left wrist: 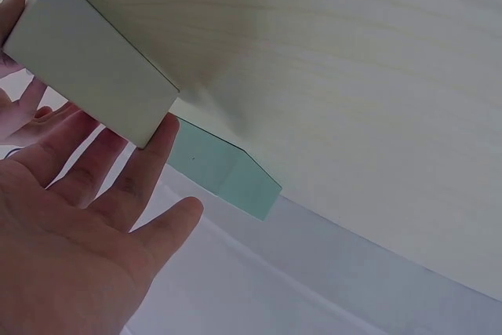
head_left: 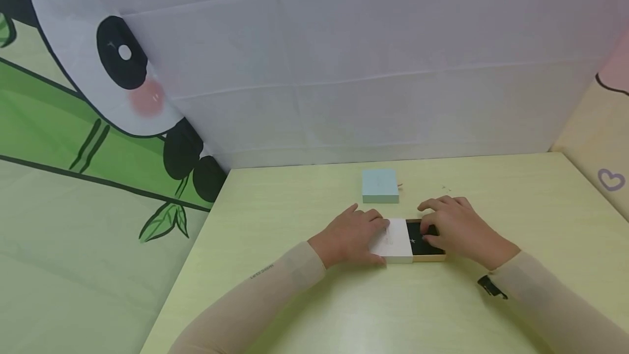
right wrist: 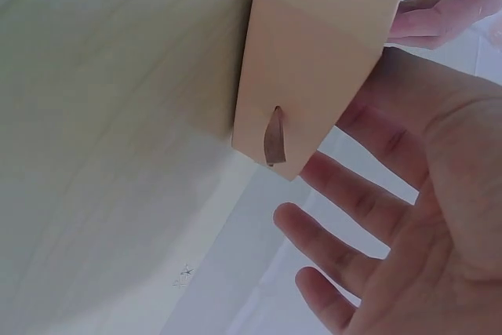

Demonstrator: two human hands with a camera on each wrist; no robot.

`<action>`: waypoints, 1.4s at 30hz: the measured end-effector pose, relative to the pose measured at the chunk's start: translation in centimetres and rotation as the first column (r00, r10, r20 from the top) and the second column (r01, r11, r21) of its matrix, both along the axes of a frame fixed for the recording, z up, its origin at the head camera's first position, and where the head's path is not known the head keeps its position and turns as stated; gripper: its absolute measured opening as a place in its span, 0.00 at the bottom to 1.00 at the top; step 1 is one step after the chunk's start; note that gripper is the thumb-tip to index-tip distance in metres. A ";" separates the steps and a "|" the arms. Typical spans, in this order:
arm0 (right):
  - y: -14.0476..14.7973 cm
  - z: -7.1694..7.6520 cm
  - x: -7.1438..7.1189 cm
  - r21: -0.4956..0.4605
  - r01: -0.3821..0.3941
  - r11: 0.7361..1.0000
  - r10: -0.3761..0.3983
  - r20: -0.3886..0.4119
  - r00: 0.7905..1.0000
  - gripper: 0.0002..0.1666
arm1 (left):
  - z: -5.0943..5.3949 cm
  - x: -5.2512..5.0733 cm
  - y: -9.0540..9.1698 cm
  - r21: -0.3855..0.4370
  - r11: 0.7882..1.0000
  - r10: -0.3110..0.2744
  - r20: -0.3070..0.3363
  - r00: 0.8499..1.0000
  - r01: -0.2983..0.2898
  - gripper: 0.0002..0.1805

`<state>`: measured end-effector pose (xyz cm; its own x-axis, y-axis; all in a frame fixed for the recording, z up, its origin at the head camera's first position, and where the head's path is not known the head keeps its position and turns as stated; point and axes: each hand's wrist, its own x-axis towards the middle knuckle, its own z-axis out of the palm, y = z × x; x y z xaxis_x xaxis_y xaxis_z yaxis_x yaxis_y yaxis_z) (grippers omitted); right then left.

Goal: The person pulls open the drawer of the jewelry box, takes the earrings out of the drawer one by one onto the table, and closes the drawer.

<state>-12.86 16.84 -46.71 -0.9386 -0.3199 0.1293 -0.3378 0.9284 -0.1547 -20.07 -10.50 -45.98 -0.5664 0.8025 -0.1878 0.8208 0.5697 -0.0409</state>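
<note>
A box with a white sleeve [head_left: 395, 242] lies on the table, its tan drawer [head_left: 429, 258] partly out to the right, showing a black insert [head_left: 417, 245] with a small star-shaped piece [head_left: 413, 241]. My left hand [head_left: 351, 236] grips the sleeve's left end, thumb on the near side and fingers on the far side. Over the insert, my right hand [head_left: 454, 231] has its thumb and index finger bent and apart, the other fingers extended; nothing held is visible. In the right wrist view the drawer's end [right wrist: 306, 60] carries a ribbon tab [right wrist: 274, 137].
Behind the white box stands a light blue box [head_left: 380, 184], with a small tab at its right side. Tiny pieces [head_left: 446, 188] lie on the table [head_left: 304, 195] to its right. A white cloth [head_left: 368, 108] hangs behind the table's far edge.
</note>
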 end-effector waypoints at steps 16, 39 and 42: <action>-0.5 -0.4 0.2 -0.001 0.012 1.000 -0.012 -0.014 1.000 0.17 | -0.1 0.1 -0.4 0.007 1.000 -0.012 -0.013 1.000 0.012 0.49; -1.5 -0.1 1.2 0.021 0.010 1.000 -0.007 -0.131 0.991 0.15 | -0.3 0.4 -1.1 0.009 1.000 -0.001 0.012 1.000 0.001 0.49; -1.5 0.1 1.3 0.018 0.015 1.000 -0.012 -0.130 0.991 0.15 | -0.3 0.5 -1.2 0.010 1.000 -0.001 0.011 1.000 0.000 0.49</action>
<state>-11.59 15.38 -46.58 -0.9184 -0.3110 0.2445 -0.3413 0.9354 -0.0923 -19.60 -11.67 -46.28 -0.5639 0.8046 -0.1864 0.8215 0.5697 -0.0260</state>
